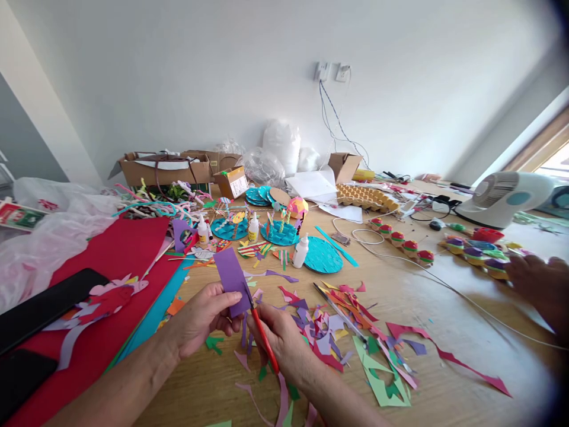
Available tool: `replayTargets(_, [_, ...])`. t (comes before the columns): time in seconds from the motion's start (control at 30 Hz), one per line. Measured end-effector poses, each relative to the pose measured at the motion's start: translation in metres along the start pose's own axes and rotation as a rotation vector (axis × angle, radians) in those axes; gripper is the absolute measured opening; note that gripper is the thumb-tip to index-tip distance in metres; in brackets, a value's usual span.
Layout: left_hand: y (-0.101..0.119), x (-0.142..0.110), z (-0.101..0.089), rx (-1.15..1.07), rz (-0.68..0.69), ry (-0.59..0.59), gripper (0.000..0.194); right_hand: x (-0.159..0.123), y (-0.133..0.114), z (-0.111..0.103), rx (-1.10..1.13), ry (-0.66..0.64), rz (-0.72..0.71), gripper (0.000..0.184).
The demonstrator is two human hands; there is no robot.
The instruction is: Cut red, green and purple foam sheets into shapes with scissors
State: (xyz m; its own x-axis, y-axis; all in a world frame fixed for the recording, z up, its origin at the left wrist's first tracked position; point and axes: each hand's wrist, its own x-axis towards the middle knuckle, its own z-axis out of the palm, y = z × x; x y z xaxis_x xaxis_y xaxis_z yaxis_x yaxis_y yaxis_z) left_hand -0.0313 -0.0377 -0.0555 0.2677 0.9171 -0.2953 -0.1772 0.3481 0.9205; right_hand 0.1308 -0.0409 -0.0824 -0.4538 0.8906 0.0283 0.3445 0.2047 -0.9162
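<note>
My left hand (pixel 212 314) pinches a purple paper strip (pixel 230 274) near its lower end, thumb on top. My right hand (pixel 281 332) is closed around the red handle of a pair of scissors (pixel 264 337). The dark blades lie along the right edge of the purple paper. Below and to the right of my hands, coloured paper scraps (pixel 326 332) are strewn over the wooden table. A pen (pixel 340 314) lies among them, near a light green sheet with a cut-out hole (pixel 381 373).
Glue bottles (pixel 301 251) stand by blue discs (pixel 320 256) ahead. Red paper sheets (pixel 128 261) and a black phone-like slab (pixel 53 305) are at left. Another person's hand (pixel 540 281) touches painted egg-carton strips (pixel 478 255) at right. A white cable (pixel 435 273) crosses near a fan (pixel 498 198).
</note>
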Motion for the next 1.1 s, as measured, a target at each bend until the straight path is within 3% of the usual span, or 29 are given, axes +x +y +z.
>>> replayTargets(0.23, [-0.0005, 0.0013, -0.0017, 0.041, 0.009, 0.027, 0.025, 0.0010, 0.0000, 0.0024, 0.016, 0.021, 0.024, 0.029])
replayTargets(0.53, [-0.0002, 0.0037, -0.0003, 0.102, 0.162, 0.202, 0.029, 0.0026, 0.0070, 0.0047, -0.006, -0.001, 0.039, 0.030])
replayTargets(1.1, [-0.0074, 0.0038, 0.0013, 0.049, 0.078, 0.124, 0.028, 0.0044, 0.0071, 0.0027, -0.008, -0.011, 0.039, 0.036])
